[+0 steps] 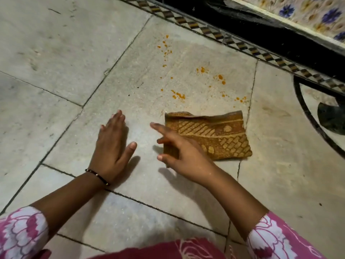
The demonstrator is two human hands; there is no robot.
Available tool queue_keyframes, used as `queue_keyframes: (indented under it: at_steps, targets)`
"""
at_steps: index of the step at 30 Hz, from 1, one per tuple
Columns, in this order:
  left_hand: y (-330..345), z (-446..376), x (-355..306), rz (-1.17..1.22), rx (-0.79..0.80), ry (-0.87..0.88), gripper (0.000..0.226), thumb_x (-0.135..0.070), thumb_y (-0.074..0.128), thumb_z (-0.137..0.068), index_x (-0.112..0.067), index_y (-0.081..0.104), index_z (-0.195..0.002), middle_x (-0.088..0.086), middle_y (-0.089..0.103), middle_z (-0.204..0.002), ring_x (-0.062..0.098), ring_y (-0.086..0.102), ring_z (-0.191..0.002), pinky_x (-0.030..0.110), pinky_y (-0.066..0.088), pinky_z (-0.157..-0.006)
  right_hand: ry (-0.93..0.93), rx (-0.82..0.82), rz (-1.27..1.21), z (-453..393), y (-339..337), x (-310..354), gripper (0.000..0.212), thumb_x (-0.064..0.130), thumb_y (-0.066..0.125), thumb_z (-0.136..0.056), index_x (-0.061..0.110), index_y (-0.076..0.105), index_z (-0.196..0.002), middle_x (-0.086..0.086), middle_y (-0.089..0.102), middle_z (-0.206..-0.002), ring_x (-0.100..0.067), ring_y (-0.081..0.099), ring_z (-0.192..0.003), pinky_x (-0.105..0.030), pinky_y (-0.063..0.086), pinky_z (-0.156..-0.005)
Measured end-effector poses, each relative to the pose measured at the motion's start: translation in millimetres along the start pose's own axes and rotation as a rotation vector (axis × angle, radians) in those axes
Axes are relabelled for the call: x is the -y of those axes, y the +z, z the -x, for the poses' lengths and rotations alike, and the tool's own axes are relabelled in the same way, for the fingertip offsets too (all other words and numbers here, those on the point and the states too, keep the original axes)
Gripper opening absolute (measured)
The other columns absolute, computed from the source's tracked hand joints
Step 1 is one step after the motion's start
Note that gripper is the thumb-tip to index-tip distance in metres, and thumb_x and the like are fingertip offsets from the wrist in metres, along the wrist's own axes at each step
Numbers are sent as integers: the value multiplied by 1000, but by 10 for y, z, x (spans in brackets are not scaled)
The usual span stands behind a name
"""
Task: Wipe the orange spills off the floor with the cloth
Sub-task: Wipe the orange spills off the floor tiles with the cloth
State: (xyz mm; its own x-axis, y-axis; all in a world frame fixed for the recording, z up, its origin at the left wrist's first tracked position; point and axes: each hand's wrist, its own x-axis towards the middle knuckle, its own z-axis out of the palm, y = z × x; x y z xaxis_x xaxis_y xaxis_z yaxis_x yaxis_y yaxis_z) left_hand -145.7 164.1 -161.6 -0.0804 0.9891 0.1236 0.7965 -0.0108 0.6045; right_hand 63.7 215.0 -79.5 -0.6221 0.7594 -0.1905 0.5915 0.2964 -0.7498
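The person's right hand (183,149) hovered over the near-left corner of the folded brown patterned cloth (211,135), fingers spread and empty, not yet closed on it. The left hand (112,144) lay flat and open on the stone floor (56,58), holding nothing and apparently bracing the body. The cloth sat on the same tile as the orange spills (186,77), just nearer the person, with no spot beneath it so far as could be seen.

The step in hand looked to be taking up the cloth. It would go best with the palm pressed over the middle of the fold, so a broad face met the tile, then one sweep away from the body, gathering the spots rather than smearing them.

By count: one cloth, two hands, one bracelet (97,176) on the left wrist, and roughly four loose clusters of orange droplets (the far one near the patterned border (205,30), the others closer to the cloth).
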Motion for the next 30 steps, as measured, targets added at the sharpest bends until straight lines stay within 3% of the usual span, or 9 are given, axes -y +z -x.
queue_keyframes:
  at_steps: [2, 5, 8, 10, 13, 16, 20, 24, 30]
  targets:
    - [-70, 11, 121, -2, -19, -43, 83, -67, 16, -89, -10, 17, -149, 4, 11, -158, 16, 8, -145, 44, 6, -116, 117, -314, -155, -57, 0, -156, 52, 21, 58, -92, 39, 40, -136, 4, 58, -126, -10, 51, -118, -29, 43, -99]
    - [-59, -27, 151, -24, 9, -52, 83, -68, 15, -89, -11, 16, -150, 3, 10, -158, 16, 8, -145, 43, 5, -116, 417, -668, 155, -176, -29, -472, 49, 33, 42, -97, 22, 35, -144, -3, 37, -150, -24, 27, -140, -44, 23, -115]
    - [17, -133, 42, -82, 86, 20, 83, -66, 15, -89, -9, 18, -149, 3, 11, -157, 18, 11, -144, 45, 7, -116, 574, -436, 423, -208, 179, -644, 68, 56, 16, -96, 21, -1, -151, -5, -5, -160, -23, -9, -146, -47, -7, -117]
    - [70, -226, -23, -130, 146, 80, 82, -65, 18, -88, -9, 20, -148, 6, 13, -157, 21, 12, -144, 45, 7, -116, 505, -299, 564, -93, 274, -738, 73, 63, 1, -90, 22, -13, -149, -5, -21, -156, -24, -17, -144, -46, -14, -114]
    - [120, -420, -42, -213, 214, 168, 85, -68, 13, -87, -9, 21, -148, 8, 15, -156, 22, 12, -144, 46, 7, -115, 303, -83, 637, 192, 83, -935, 75, 69, -13, -81, 32, -21, -146, 3, -32, -151, -17, -27, -141, -42, -20, -113]
    - [175, -670, -46, -324, 266, 201, 87, -69, 13, -86, -8, 23, -147, 9, 18, -157, 25, 15, -144, 47, 5, -115, 102, 162, 704, 581, -317, -1262, 65, 68, -6, -87, 42, -23, -143, 13, -29, -153, -11, -23, -142, -37, -19, -113]
    - [230, -855, 37, -437, 208, 137, 85, -66, 17, -85, -10, 14, -149, 8, 10, -158, 23, 9, -145, 45, -8, -115, 315, 18, 553, 891, -605, -1414, 76, 74, -1, -84, 35, -17, -147, 9, -24, -156, -7, -21, -142, -26, -14, -115]
    - [255, -847, 105, -407, 130, -1, 86, -66, 19, -87, -11, 5, -150, 5, 0, -159, 19, -3, -146, 44, -13, -115, 658, -206, 512, 370, -219, -1060, 104, 79, -15, -67, 14, -15, -149, -7, -28, -153, -18, -28, -141, -39, -15, -116]
    - [222, -868, 93, -334, 99, -10, 74, -54, 26, -91, -10, 13, -150, 7, 9, -159, 18, 3, -146, 50, -2, -117, 221, -118, 763, -759, 282, -516, 89, 67, 10, -88, 4, -8, -148, -17, -17, -156, -27, -22, -143, -49, -19, -112]
